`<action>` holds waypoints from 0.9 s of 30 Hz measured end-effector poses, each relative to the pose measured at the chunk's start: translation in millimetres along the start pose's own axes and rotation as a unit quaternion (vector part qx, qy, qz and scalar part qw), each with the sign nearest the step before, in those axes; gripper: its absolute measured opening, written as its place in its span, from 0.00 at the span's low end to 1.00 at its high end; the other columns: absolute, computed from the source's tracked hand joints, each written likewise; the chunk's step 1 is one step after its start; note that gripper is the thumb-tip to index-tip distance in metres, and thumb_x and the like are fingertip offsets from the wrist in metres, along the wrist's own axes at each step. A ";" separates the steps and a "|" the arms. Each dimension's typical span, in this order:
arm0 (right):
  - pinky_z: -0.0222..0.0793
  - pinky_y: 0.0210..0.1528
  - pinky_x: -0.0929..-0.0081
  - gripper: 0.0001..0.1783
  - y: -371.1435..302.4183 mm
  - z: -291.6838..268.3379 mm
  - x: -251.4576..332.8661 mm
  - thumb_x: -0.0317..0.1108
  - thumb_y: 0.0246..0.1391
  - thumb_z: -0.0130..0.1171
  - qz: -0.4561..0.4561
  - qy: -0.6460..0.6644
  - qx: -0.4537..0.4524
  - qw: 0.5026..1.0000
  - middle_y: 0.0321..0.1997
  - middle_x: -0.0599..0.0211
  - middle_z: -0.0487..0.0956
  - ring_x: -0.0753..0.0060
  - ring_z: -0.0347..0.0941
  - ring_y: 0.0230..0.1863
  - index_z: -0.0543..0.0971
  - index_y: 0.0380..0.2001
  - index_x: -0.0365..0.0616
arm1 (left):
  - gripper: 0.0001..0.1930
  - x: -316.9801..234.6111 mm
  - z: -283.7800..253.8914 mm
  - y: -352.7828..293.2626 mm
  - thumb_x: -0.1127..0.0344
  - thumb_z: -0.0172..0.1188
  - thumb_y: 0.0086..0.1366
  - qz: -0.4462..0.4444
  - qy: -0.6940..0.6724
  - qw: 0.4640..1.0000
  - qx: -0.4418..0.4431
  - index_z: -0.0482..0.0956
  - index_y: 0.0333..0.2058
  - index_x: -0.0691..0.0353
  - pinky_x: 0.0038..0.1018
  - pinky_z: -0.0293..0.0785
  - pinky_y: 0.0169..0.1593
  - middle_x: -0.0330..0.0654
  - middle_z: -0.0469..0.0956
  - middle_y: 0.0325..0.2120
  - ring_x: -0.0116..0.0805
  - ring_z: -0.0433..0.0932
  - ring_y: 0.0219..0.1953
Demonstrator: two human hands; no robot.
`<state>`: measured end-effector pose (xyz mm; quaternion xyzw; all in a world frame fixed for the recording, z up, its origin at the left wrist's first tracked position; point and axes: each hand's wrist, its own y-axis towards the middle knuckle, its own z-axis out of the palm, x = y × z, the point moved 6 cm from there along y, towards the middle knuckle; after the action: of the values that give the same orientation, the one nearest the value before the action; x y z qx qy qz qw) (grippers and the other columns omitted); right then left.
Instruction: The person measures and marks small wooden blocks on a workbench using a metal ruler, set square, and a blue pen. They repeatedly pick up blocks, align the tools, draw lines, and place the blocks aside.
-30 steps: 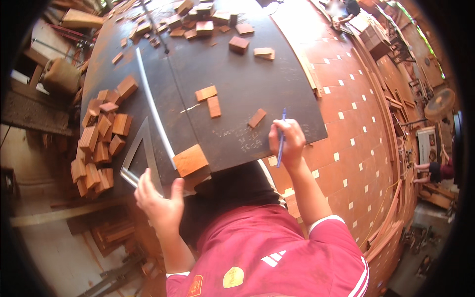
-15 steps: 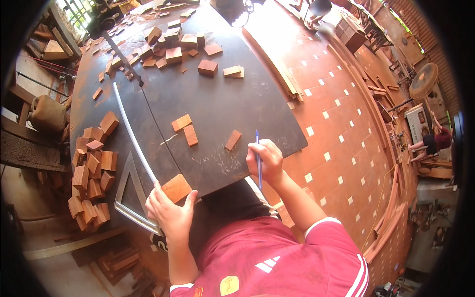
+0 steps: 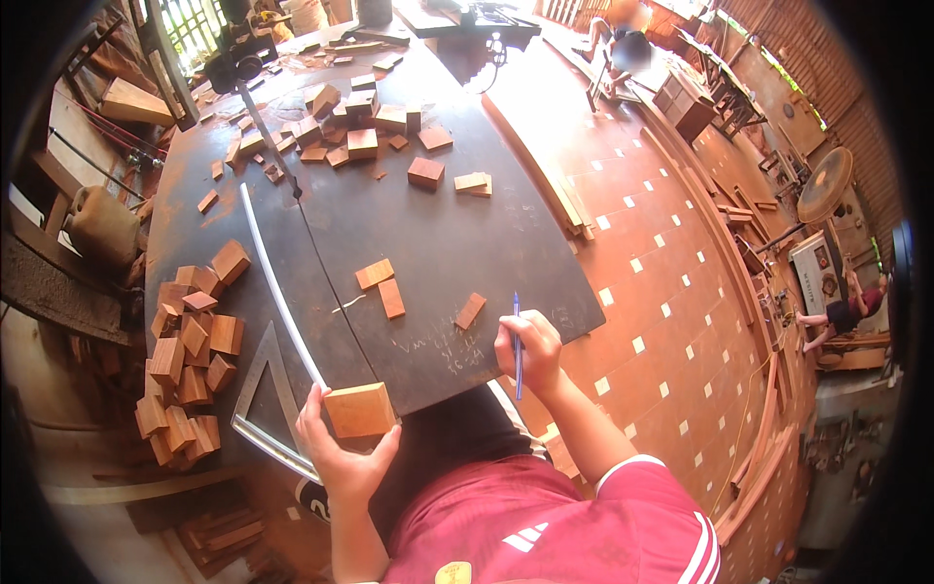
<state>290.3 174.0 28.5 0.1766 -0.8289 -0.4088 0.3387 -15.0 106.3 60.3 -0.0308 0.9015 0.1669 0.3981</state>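
Note:
My left hand [image 3: 342, 457] grips a light brown wooden block [image 3: 358, 410] between thumb and fingers at the near edge of the dark table [image 3: 428, 243]. The block is tilted so its broad face and one end show. My right hand [image 3: 530, 346] is closed round a blue pen [image 3: 518, 360], held upright beyond the table's near right edge. A metal set square [image 3: 272, 380] lies left of my left hand, beside a long pale curved strip [image 3: 272, 268]. Two small wood blocks [image 3: 391, 298] touch each other mid-table, and a darker one [image 3: 470, 310] lies nearer my right hand.
Wooden blocks are heaped at the left edge [image 3: 195, 355], with more scattered at the far side [image 3: 361, 144]. A thin saw blade [image 3: 268, 136] stands by the slot in the table. Long boards [image 3: 535, 161] lie along the right edge. Two other people [image 3: 844, 313] are farther off.
My left hand has tipped the wooden block up, so its end face now shows. My right hand still holds the pen. The view has shifted, and the table sits slightly lower.

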 end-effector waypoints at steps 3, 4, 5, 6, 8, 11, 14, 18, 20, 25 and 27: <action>0.74 0.28 0.67 0.13 2.5 -0.4 2.1 0.16 0.44 0.64 -0.008 -0.001 0.003 1.000 0.25 0.58 0.78 0.58 0.76 0.25 0.79 0.35 0.37 | 0.53 21.7 -6.4 -7.8 0.61 0.81 0.38 -0.041 -0.129 0.990 0.026 0.65 0.65 0.64 0.39 0.64 0.63 0.46 0.73 0.54 0.42 0.71 0.57; 0.73 0.27 0.68 0.12 3.4 -0.2 3.8 0.15 0.45 0.63 -0.010 -0.001 0.005 1.000 0.26 0.58 0.78 0.59 0.76 0.24 0.79 0.35 0.36 | 0.54 24.5 -7.4 -10.3 0.61 0.80 0.36 -0.066 -0.185 0.980 0.025 0.65 0.65 0.63 0.36 0.64 0.61 0.43 0.74 0.53 0.38 0.72 0.56; 0.73 0.27 0.68 0.12 3.4 -0.2 4.1 0.15 0.45 0.63 -0.007 -0.001 0.007 1.000 0.26 0.58 0.78 0.59 0.76 0.24 0.79 0.35 0.37 | 0.54 27.2 -7.7 -13.3 0.61 0.81 0.36 -0.078 -0.245 0.966 0.030 0.64 0.66 0.63 0.36 0.65 0.61 0.43 0.73 0.53 0.38 0.72 0.57; 0.73 0.27 0.69 0.12 3.1 -0.7 4.2 0.15 0.45 0.63 -0.004 -0.001 0.009 1.000 0.26 0.58 0.78 0.59 0.76 0.24 0.79 0.35 0.37 | 0.55 30.9 -8.0 -16.7 0.60 0.81 0.36 -0.090 -0.304 0.948 0.035 0.64 0.66 0.63 0.35 0.65 0.61 0.43 0.73 0.53 0.38 0.73 0.57; 0.74 0.28 0.68 0.12 1.7 0.0 4.1 0.15 0.44 0.63 0.002 -0.002 0.009 1.000 0.25 0.58 0.78 0.59 0.76 0.24 0.79 0.35 0.37 | 0.57 41.0 -8.4 -22.1 0.55 0.83 0.37 -0.095 -0.389 0.915 0.036 0.63 0.66 0.64 0.34 0.68 0.60 0.43 0.73 0.52 0.37 0.73 0.58; 0.74 0.30 0.66 0.13 -0.6 1.5 3.0 0.16 0.43 0.64 0.008 -0.003 0.005 1.000 0.24 0.58 0.78 0.57 0.76 0.24 0.79 0.35 0.37 | 0.58 40.0 -12.5 -28.2 0.47 0.84 0.39 -0.114 -0.504 0.856 0.025 0.62 0.66 0.67 0.30 0.68 0.62 0.42 0.74 0.53 0.34 0.74 0.57; 0.74 0.29 0.66 0.13 -0.9 1.1 3.0 0.16 0.43 0.64 0.008 -0.003 0.004 1.000 0.24 0.58 0.78 0.56 0.76 0.24 0.79 0.35 0.37 | 0.59 39.9 -14.1 -31.9 0.43 0.84 0.36 -0.151 -0.553 0.817 0.056 0.64 0.63 0.67 0.29 0.69 0.62 0.43 0.77 0.49 0.35 0.77 0.55; 0.75 0.29 0.65 0.13 -2.4 0.3 -0.1 0.15 0.43 0.64 0.011 -0.002 0.003 1.000 0.25 0.57 0.79 0.56 0.77 0.25 0.79 0.35 0.37 | 0.60 39.1 -7.8 -45.7 0.43 0.85 0.33 -0.185 -0.560 0.804 0.079 0.64 0.62 0.65 0.28 0.71 0.60 0.45 0.79 0.49 0.35 0.78 0.53; 0.75 0.29 0.65 0.13 -2.9 -0.3 -1.0 0.15 0.44 0.64 0.016 -0.002 0.006 1.000 0.25 0.57 0.79 0.56 0.77 0.25 0.79 0.35 0.37 | 0.59 40.6 -2.6 -54.0 0.43 0.84 0.34 -0.185 -0.566 0.798 0.098 0.64 0.62 0.64 0.28 0.72 0.58 0.49 0.79 0.49 0.37 0.78 0.53; 0.76 0.30 0.64 0.12 0.5 4.4 -0.1 0.17 0.45 0.63 0.004 0.000 0.019 1.000 0.26 0.57 0.79 0.55 0.77 0.25 0.80 0.36 0.37 | 0.58 31.2 22.5 -74.8 0.43 0.79 0.34 -0.136 -0.692 0.661 0.258 0.65 0.62 0.69 0.35 0.74 0.57 0.56 0.79 0.48 0.47 0.78 0.53; 0.75 0.31 0.65 0.11 -2.7 8.0 -1.7 0.18 0.47 0.62 0.003 -0.001 0.037 0.999 0.27 0.59 0.79 0.57 0.78 0.27 0.80 0.37 0.38 | 0.59 22.4 21.0 -73.2 0.39 0.77 0.35 -0.106 -0.750 0.604 0.247 0.66 0.63 0.69 0.38 0.71 0.56 0.57 0.79 0.46 0.48 0.77 0.51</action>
<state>285.9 177.9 22.2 0.1865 -0.8442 -0.3771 0.3321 -1.6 45.8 10.6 0.1095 0.2841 -0.1405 0.9421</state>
